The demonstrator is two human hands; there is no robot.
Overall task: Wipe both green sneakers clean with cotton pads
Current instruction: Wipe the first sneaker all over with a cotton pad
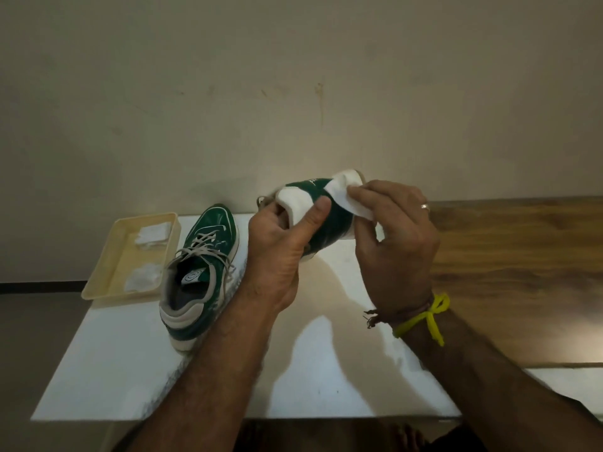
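Your left hand (280,246) gripped the raised sneaker (321,220), thumb across its heel; your right-hand fingers (365,190) curled, pinching a cotton pad (346,197) against it.

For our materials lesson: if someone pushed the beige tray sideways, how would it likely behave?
The tray looks like thin plastic holding only a few cotton pads, so it is probably light. On the smooth white table it would likely slide, not tip, since it sits low and flat.

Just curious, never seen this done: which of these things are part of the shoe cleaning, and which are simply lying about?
In use:
- held sneaker, gripped by left hand
- cotton pad, pressed on it by right hand
- second sneaker, on the white table
- tray of spare pads

Lying about:
- wooden surface
- yellow wrist string
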